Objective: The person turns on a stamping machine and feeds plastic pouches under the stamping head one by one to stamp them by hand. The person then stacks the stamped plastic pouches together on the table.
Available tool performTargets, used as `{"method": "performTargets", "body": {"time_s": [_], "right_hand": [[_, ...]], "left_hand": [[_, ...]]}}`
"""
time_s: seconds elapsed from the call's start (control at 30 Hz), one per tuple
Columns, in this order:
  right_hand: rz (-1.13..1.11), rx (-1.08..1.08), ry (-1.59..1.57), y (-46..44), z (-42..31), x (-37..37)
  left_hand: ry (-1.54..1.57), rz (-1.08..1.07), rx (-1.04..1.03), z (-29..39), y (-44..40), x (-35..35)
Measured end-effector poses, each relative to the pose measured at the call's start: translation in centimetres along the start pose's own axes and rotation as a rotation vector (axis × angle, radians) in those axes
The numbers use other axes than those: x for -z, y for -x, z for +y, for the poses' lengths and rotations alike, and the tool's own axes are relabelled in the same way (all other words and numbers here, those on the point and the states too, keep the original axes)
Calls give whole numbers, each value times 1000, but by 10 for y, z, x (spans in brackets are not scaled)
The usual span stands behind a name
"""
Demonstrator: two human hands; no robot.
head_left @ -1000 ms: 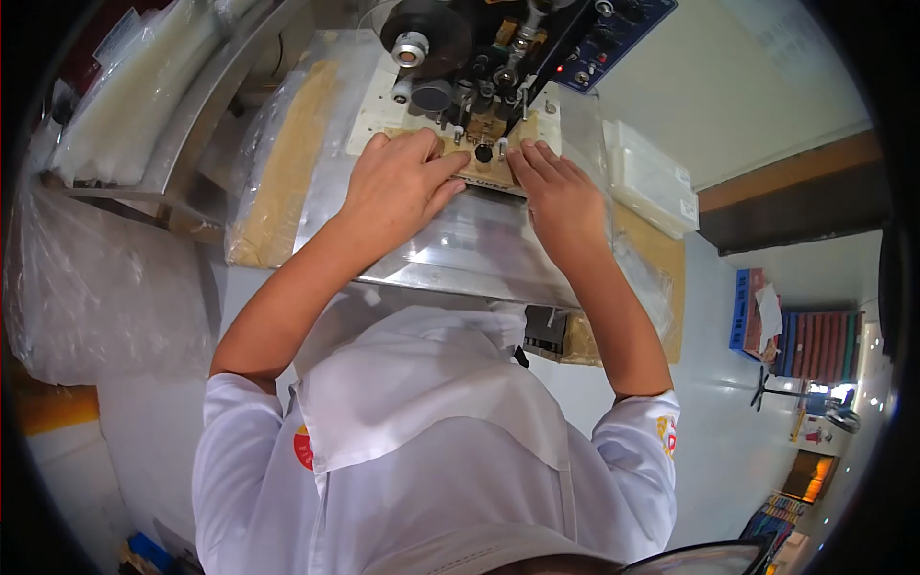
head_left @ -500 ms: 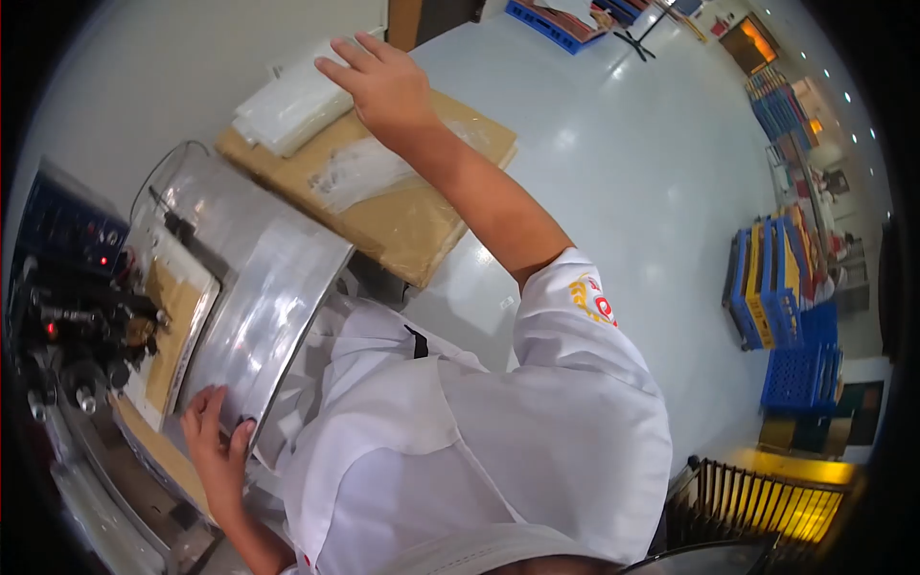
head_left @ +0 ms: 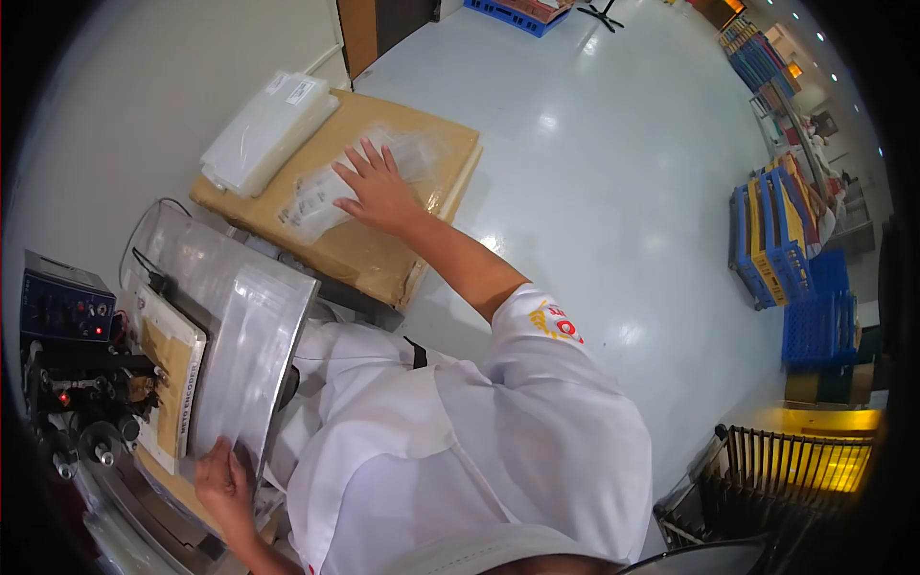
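Note:
My right hand [head_left: 377,195] is spread open over clear plastic packets [head_left: 321,196] that lie on a brown, film-wrapped box [head_left: 364,259]. Its fingers point away from me, and whether the palm touches the packets cannot be made out. My left hand [head_left: 222,484] is at the near edge of the metal table [head_left: 244,335], its fingers bent and close together; nothing can be seen in it. Just beyond that hand is the encoder machine [head_left: 172,374], with a white base and a tan top sheet.
A white plastic-wrapped stack [head_left: 268,134] sits on the box's far side. Left of the table are a blue control box [head_left: 67,302] and a black cable. Blue crates [head_left: 771,235] and a dark rack [head_left: 776,470] stand at the right.
The view has turned from the machine toward the box. My right hand left the machine and has come down over the packets. My left hand moved from the machine to the table edge.

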State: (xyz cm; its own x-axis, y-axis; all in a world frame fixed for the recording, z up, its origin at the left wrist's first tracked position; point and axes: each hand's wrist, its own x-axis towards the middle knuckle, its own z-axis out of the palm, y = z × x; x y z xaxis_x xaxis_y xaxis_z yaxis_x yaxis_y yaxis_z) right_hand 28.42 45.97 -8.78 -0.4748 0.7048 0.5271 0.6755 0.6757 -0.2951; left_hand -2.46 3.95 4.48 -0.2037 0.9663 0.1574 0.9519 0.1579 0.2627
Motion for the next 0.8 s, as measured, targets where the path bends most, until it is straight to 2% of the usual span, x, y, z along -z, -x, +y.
{"method": "performTargets", "body": {"time_s": [0.1,0.17,0.2,0.27,0.3,0.4,0.47,0.5,0.57,0.63,0.67,0.77,0.8], "right_hand": [[269,16,-163,-23,-36,30],[293,83,-474,-38,-67,49],[302,119,-629,-44,-84,61],[141,127,-869,-47,-135,93],[99,226,-972,-47,-157,104],[-68,434,-1091,-36,-218,126],[-153,337,-1159,-10,-255,114],[-359,269,-1399,-1,-270,106],[-801,110,-1848,7,-288,93],[-823,-22,-1949,5,-285,105],[-832,-95,-1999,5,-283,112],[-577,-69,-1918,3,-279,121],[-551,-40,-1876,5,-281,121]], "left_hand": [[-13,33,-50,8,0,-1],[27,55,-44,18,0,1],[47,68,-40,20,1,2],[43,61,-45,16,5,9],[40,56,-47,14,6,15],[-226,569,-188,32,1,40],[-107,705,-275,66,-11,53],[-48,774,-323,77,-14,56],[120,712,-347,70,-8,43],[306,593,-289,59,4,35],[219,554,-353,57,3,45],[892,587,-259,80,-5,46],[954,653,-167,76,-4,42]]}}
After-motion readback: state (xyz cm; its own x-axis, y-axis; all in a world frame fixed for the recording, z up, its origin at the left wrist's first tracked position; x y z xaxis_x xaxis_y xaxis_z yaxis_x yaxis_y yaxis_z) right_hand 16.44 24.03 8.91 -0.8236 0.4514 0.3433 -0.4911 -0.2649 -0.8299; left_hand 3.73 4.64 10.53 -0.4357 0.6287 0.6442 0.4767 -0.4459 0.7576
